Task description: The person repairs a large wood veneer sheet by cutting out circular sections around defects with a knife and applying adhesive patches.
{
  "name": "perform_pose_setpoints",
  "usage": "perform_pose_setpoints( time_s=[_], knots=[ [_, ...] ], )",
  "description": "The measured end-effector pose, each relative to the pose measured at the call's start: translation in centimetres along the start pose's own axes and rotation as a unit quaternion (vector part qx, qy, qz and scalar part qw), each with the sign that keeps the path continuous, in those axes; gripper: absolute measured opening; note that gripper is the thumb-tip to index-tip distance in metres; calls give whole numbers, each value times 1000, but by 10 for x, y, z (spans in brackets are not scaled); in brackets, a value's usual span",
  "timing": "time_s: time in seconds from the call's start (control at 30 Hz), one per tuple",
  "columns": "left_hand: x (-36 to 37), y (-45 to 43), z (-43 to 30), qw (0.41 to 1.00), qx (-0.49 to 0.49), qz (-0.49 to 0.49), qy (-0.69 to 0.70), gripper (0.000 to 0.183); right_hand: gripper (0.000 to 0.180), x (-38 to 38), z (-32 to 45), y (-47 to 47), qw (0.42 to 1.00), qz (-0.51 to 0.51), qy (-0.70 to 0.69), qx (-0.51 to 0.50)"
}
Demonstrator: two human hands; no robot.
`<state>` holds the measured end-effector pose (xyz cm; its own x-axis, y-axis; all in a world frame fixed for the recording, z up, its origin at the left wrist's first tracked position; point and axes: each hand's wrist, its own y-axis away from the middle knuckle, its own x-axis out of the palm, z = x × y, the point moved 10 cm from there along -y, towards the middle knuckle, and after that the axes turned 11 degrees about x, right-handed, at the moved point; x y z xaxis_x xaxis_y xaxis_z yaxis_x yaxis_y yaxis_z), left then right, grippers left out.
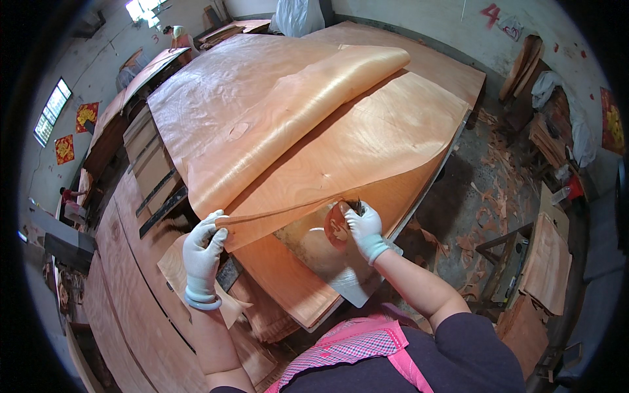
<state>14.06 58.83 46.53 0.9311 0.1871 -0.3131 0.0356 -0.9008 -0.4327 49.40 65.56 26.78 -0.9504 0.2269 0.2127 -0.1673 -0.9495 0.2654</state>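
Observation:
My left hand (pixel 202 255), in a white knit glove with a blue band at the wrist, pinches the near left corner of a thin wood veneer sheet (pixel 275 218) and holds it raised. My right hand (pixel 366 228), gloved too, grips a small dark object (pixel 355 207) at the sheet's lifted edge; its kind is mostly hidden by the fingers. Just left of that hand is a reddish oval piece (pixel 336 228) with a pale mark. Beneath lies a smooth grey plate (pixel 307 238), resting on the orange-brown veneer stack (pixel 287 280).
A rolled-back veneer fold (pixel 304 125) crosses the stack. Large panels (pixel 130 275) lie at left beside dark-edged slats (pixel 162 204). Veneer scraps (pixel 484 216) litter the floor at right, near a wooden stand (pixel 506 260). Two people (pixel 179 37) (pixel 71 196) work at far left.

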Motion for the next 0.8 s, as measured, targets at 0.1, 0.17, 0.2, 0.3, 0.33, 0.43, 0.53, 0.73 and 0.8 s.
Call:
perform_pose_setpoints(
  time_s=[0.1, 0.17, 0.2, 0.3, 0.33, 0.43, 0.53, 0.73, 0.8],
  knots=[
    [-10, 3, 12, 998, -58, -21, -8, 19, 9, 11, 9, 16, 999, 13, -18, 44],
    [-7, -1, 20, 996, -82, -26, 2, 21, 8, 5, 5, 15, 999, 23, -24, 42],
    [-4, -3, 22, 996, -86, -26, 13, 21, 8, 5, 5, 14, 998, 31, -29, 42],
    [-1, -5, 31, 995, -92, -27, 23, 22, 7, 6, 7, 11, 996, 54, -44, 47],
    [-1, -5, 35, 995, -94, -27, 22, 22, 8, 8, 10, 12, 996, 60, -48, 52],
    [-4, -4, 43, 995, -92, -27, 17, 22, 12, 15, 22, 19, 996, 49, -20, 77],
    [-2, -7, 48, 994, -106, -29, 22, 21, 20, 11, 27, 19, 995, 32, 17, 90],
    [-3, -5, 55, 993, -106, -35, 39, 19, 18, 13, 21, 10, 994, 26, 74, 71],
    [-3, -6, 57, 992, -119, -28, 20, 19, 17, 6, 9, 22, 979, 58, 80, 175]
  ],
)
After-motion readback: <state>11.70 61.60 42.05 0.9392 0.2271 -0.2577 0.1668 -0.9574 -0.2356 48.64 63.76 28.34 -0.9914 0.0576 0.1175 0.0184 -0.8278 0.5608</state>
